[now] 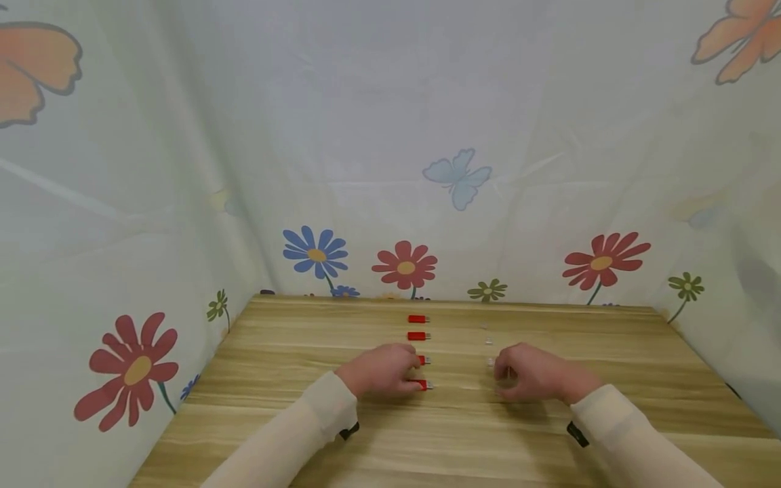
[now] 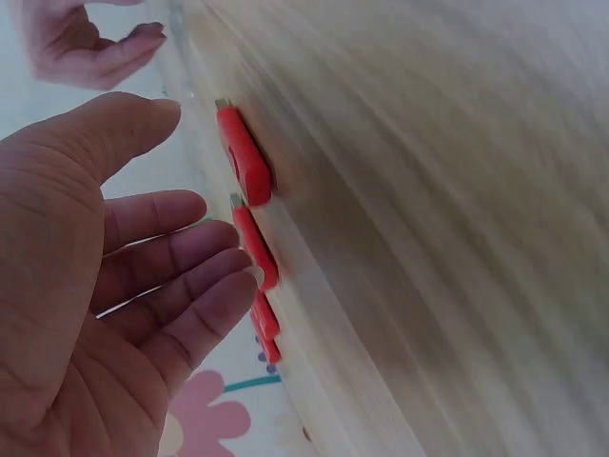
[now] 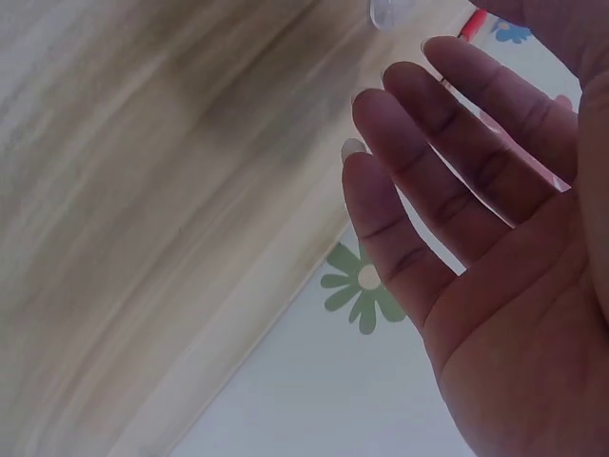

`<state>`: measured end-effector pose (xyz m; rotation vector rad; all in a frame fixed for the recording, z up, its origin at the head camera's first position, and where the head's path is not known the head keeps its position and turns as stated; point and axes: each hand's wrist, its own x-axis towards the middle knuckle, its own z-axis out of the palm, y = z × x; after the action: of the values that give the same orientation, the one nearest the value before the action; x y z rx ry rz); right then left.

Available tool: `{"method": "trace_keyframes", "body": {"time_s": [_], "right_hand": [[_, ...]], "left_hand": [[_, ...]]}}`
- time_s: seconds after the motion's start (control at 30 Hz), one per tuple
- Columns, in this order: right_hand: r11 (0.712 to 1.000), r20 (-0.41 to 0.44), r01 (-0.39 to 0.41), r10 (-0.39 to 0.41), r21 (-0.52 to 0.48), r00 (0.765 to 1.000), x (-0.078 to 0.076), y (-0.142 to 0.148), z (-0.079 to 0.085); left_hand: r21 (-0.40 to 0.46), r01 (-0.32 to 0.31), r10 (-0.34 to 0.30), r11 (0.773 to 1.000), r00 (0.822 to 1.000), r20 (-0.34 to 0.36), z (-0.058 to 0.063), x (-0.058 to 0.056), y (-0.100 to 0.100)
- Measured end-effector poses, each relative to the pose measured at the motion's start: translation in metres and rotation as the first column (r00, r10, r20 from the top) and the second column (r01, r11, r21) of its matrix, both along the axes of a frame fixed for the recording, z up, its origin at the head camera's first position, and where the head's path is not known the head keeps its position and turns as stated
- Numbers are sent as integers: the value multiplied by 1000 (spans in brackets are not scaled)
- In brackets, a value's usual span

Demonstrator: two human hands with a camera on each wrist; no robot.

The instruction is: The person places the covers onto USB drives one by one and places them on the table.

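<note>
Several red USB flash drives lie in a column on the wooden table, their metal plugs pointing right in the head view; the nearest red flash drive [image 1: 422, 385] is beside my left hand's thumb. My left hand [image 1: 383, 370] hovers over the two nearer drives, fingers loosely bent and apart from the thumb, nothing held. In the left wrist view, the closest drive [image 2: 245, 157] lies beyond the fingertips. My right hand [image 1: 538, 373] is by a column of small clear plastic caps [image 1: 489, 341]. One clear cap [image 3: 383, 12] shows past its relaxed, empty fingers in the right wrist view.
The wood-grain table [image 1: 293, 346] ends at a flowered curtain [image 1: 366, 135] that hangs behind it and on both sides. Two more red flash drives [image 1: 418, 336] lie farther back, towards the table's rear edge. Dark bands show at both wrists.
</note>
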<state>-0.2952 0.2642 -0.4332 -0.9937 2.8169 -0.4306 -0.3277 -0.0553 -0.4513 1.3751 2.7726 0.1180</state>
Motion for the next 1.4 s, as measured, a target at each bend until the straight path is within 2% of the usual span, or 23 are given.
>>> {"method": "trace_keyframes", "body": {"time_s": [0.17, 0.53, 0.87, 1.17, 1.4], "right_hand": [[999, -25, -51, 51, 11, 998, -1, -4, -4], [998, -42, -38, 40, 45, 998, 0, -9, -4], [999, -18, -37, 38, 33, 999, -3, -12, -9], [1000, -7, -7, 7, 11, 1000, -4, -10, -10], [1000, -14, -22, 22, -8, 1000, -4, -7, -9]], "left_hand": [[-11, 43, -43, 999, 998, -42, -2, 3, 5], [-56, -3, 0, 998, 998, -65, -4, 6, 14], [-48, -73, 75, 996, 997, 27, -4, 11, 18], [-43, -106, 109, 993, 992, 62, -5, 10, 20], [-51, -123, 127, 991, 989, 71, -3, 11, 22]]}}
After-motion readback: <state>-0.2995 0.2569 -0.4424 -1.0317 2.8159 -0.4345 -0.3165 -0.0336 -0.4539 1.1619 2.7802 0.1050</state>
